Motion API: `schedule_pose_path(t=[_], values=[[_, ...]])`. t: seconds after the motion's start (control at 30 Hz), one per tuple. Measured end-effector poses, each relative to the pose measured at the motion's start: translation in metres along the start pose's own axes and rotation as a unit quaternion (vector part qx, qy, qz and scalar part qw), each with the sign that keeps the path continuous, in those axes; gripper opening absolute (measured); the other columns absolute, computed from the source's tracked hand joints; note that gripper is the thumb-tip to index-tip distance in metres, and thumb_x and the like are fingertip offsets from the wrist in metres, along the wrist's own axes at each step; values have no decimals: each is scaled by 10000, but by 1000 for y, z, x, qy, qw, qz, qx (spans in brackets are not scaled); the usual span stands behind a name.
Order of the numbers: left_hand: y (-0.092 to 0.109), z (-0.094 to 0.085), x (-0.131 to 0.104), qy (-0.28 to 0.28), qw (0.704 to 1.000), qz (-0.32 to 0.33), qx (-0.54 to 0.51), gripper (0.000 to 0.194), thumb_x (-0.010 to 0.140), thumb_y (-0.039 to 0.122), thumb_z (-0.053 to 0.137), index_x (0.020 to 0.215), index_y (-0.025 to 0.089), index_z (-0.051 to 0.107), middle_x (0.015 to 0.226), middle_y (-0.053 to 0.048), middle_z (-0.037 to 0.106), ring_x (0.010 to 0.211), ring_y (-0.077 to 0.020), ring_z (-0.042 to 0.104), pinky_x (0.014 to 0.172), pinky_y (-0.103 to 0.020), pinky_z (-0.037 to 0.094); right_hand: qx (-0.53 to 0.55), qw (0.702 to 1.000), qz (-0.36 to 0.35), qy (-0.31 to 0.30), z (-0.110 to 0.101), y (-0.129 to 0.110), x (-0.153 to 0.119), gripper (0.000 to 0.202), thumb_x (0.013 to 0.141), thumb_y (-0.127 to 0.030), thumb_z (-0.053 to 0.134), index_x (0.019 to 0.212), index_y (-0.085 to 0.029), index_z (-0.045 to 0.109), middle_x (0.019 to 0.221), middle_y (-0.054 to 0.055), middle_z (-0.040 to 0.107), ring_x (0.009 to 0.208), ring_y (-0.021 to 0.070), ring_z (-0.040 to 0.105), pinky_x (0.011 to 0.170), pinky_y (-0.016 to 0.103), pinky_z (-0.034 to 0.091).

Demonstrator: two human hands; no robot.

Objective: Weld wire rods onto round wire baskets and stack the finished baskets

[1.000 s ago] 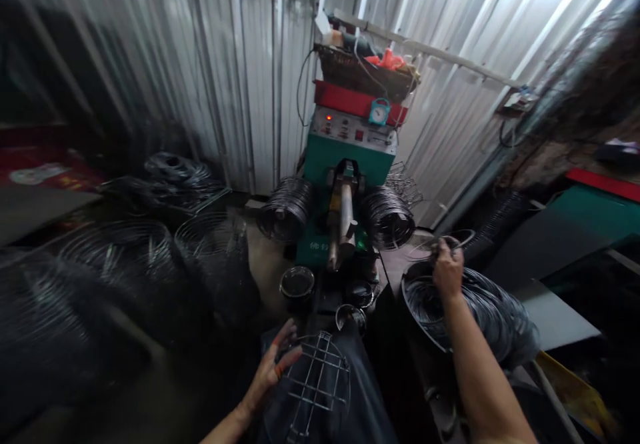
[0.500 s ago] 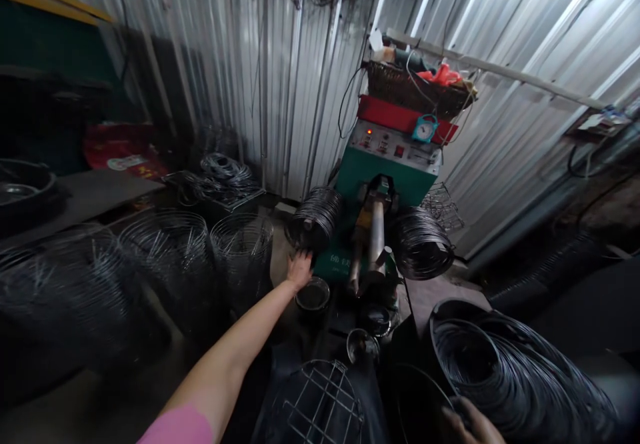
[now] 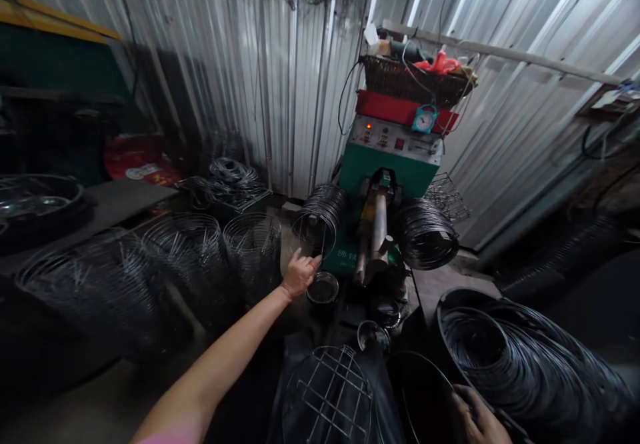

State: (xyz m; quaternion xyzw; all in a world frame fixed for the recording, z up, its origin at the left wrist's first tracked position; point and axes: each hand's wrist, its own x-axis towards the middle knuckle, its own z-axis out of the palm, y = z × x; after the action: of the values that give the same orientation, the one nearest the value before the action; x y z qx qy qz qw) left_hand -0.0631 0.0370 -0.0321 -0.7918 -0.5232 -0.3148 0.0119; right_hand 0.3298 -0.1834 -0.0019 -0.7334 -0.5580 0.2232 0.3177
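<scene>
My left hand (image 3: 301,273) is at the front of a bundle of wire rings (image 3: 324,205) hung on the left side of the green machine (image 3: 393,164). Its fingers close on the lower edge of one wire ring, which stands slightly off the bundle. Low on the right, my right hand (image 3: 480,417) curls its fingers round the edge of a large thin wire ring (image 3: 407,404). In front of my body lies a round wire grid (image 3: 333,397), on dark cloth over my lap. The machine's steel electrode arm (image 3: 380,221) points toward me.
Another wire-ring bundle (image 3: 427,234) hangs right of the machine. A tub of wire rings (image 3: 530,357) stands at right. Stacked wire baskets (image 3: 183,251) fill the left floor. A small round dish (image 3: 323,289) sits below my left hand. A wicker basket (image 3: 415,79) tops the machine.
My left hand has turned and drawn back a little from the bundle, with one ring now pulled forward. My right hand keeps its hold; the view has shifted slightly.
</scene>
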Motion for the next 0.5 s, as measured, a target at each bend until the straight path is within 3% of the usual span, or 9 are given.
schedule_pose_path(t=[0.07,0.17,0.23,0.33,0.4,0.5], values=[[11,-29,12,39,998,-33,-36,335,879,217,407,1141,126,595,823,-101,633,844,-227,577,978,-422,325,-24,999,-14,22,-1,1,-1,400,652,-606,499,812,-271,648,818,59,719,807,259,678,662,270,540],[19,-81,31,127,971,-161,-124,353,901,301,435,1139,81,575,937,-129,606,936,-261,554,892,-399,371,-70,996,-41,49,-8,-10,-8,393,713,-565,469,918,-273,632,879,57,712,856,259,669,681,290,531],[12,-108,38,117,963,-200,-137,370,916,316,417,1144,54,546,990,-131,583,1027,-294,511,891,-429,356,-86,993,-61,57,-14,-27,-17,392,735,-539,470,974,-268,621,876,58,706,838,258,666,672,299,521],[-10,-117,28,0,937,-268,-226,319,863,299,528,1061,52,565,965,-90,590,992,-265,532,787,-359,410,-48,991,-106,68,-22,-63,-35,363,742,-509,509,976,-256,622,857,56,689,796,235,652,676,288,503],[-21,-107,3,-109,895,-318,-292,299,840,253,556,1049,39,570,872,-62,614,806,-178,567,677,-284,420,10,990,-112,89,-20,-85,-44,307,754,-477,549,942,-247,628,862,47,671,787,206,631,696,271,491],[-22,-83,-50,-232,826,-376,-350,347,823,183,564,1132,25,545,709,-23,619,510,-69,456,503,-200,340,135,985,-53,95,7,-103,-49,279,782,-455,565,927,-225,626,719,12,620,611,147,566,560,232,453]])
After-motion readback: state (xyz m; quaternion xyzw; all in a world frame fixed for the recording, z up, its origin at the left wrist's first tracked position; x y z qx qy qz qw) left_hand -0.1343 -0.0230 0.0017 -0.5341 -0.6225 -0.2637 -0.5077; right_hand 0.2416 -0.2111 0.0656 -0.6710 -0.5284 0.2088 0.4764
